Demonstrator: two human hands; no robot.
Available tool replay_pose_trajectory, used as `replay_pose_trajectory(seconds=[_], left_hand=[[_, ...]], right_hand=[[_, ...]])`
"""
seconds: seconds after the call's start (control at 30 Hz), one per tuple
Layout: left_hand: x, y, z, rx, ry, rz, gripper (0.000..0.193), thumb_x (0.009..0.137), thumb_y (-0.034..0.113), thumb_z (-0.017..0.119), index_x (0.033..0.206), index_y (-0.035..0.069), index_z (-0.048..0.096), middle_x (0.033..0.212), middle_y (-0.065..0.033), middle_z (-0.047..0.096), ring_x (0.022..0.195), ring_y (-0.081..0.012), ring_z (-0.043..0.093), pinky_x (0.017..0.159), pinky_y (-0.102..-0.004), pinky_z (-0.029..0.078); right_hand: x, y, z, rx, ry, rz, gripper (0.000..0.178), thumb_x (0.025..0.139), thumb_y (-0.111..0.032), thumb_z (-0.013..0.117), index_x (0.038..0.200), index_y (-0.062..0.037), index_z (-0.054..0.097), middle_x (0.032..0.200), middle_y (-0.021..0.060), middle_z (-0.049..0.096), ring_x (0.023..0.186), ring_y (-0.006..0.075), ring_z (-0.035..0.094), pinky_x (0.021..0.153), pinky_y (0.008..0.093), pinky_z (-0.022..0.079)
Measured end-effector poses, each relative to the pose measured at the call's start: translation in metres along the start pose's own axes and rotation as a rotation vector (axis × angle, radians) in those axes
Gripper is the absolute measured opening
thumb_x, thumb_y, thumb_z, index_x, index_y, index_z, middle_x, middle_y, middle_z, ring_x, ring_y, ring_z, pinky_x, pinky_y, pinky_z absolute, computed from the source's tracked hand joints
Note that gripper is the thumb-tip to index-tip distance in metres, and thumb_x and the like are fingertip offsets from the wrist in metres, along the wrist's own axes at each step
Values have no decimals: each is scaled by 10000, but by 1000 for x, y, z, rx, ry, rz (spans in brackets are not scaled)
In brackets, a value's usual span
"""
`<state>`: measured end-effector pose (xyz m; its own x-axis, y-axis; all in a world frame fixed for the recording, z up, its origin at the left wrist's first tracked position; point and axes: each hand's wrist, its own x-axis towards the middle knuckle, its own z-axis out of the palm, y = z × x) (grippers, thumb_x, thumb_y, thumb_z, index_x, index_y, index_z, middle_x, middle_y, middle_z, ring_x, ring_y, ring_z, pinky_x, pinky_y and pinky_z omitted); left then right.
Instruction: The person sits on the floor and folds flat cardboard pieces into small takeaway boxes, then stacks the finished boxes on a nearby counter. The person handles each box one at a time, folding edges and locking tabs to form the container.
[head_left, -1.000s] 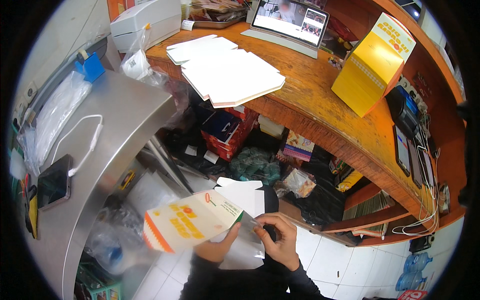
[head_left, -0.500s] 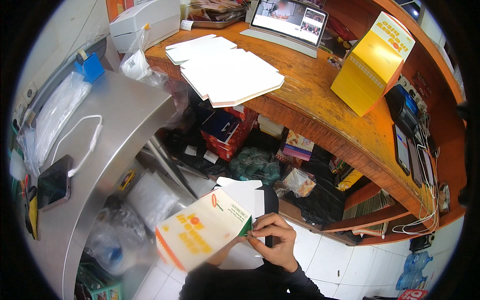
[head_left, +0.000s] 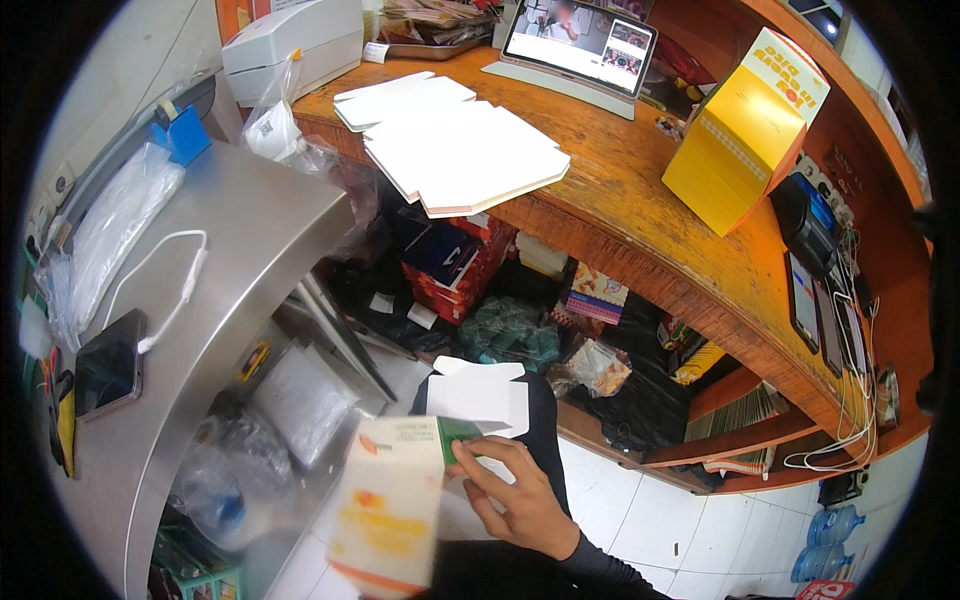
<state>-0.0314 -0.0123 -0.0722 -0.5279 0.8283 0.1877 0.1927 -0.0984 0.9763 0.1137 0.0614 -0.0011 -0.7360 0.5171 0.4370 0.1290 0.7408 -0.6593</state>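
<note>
A white carton box with orange and yellow print and a green end flap is held over my lap, smeared by motion. My right hand pinches its green end, thumb and fingers pressed together at the flap. My left hand does not show; the box and my dark clothing cover that area. Below the box, an unfolded white cardboard blank lies on my lap, its upper part visible.
Stacked flat white cardboard blanks lie on the wooden desk, near a tablet and a pile of yellow folded cartons. A steel table with a phone stands left. Plastic bags sit below it.
The box has swung down and left, turning more upright. My right hand has moved slightly left and down with it. Part of my left hand showed beneath the box before and is now hidden.
</note>
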Motion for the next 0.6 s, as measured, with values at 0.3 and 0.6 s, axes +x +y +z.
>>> replay_pose_trajectory(seconds=[0.3,0.6], left_hand=[[3,-4,-2,-291,28,-37,407,917,190,669,1252,2,533,1196,-118,608,1056,-223,600,908,-346,478],[8,27,21,-1345,-81,-676,529,1017,307,446,1432,0,336,1455,-195,407,1224,-364,536,1010,-446,447]], right_hand=[[-5,16,-9,-62,-18,98,661,752,-5,668,1383,-52,473,1304,151,514,1261,352,461,1022,455,365],[-12,45,-8,-84,378,194,431,812,113,616,1210,-5,499,983,146,712,919,249,701,819,326,522]])
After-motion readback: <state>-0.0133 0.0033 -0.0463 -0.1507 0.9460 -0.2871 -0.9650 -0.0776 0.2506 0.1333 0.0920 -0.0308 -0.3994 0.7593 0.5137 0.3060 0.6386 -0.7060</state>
